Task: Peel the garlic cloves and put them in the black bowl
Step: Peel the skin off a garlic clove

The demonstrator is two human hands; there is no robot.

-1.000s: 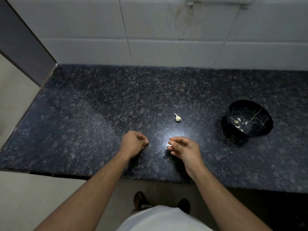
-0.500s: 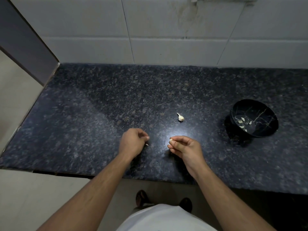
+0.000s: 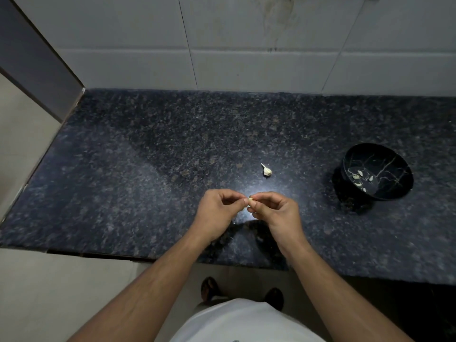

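One garlic clove [image 3: 250,200], pinched between both hands above the counter's front edge: right hand [image 3: 276,213] grips it, left hand [image 3: 217,209] nips its end. Second clove [image 3: 266,170] lies just behind, stem pointing back-left. Black bowl [image 3: 399,169], holding peeled pieces, stands well right, nearer the right hand. Dark granite counter [image 3: 148,181]; tiled wall [image 3: 246,45].
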